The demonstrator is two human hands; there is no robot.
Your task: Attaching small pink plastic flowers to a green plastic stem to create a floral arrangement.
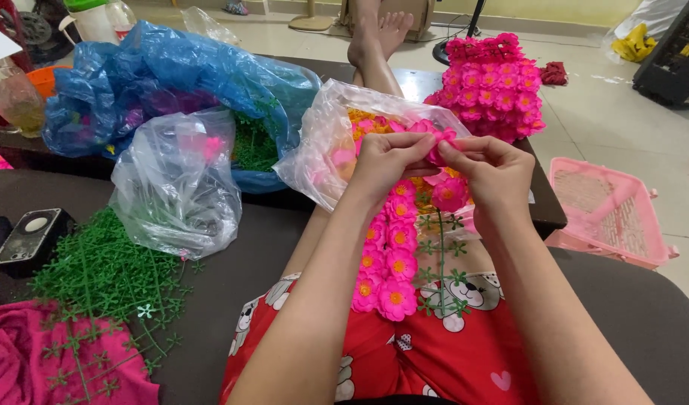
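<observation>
My left hand [387, 166] and my right hand [494, 174] meet in front of me, both pinching a pink fabric flower petal [436, 142] between fingertips. Below them a green plastic grid [440, 270] lies on my lap, its left part covered with pink flowers with orange centres [388, 259]. Just behind my hands stands an open clear plastic bag [322, 142] holding pink and orange flower parts.
A blue bag [157, 75] with green pieces and a clear bag [175, 187] sit at left. Loose green plastic grids [104, 277] lie on the dark seat beside a small black speaker [31, 234]. A finished pink flower panel [494, 86] and a pink basket [610, 210] are at right.
</observation>
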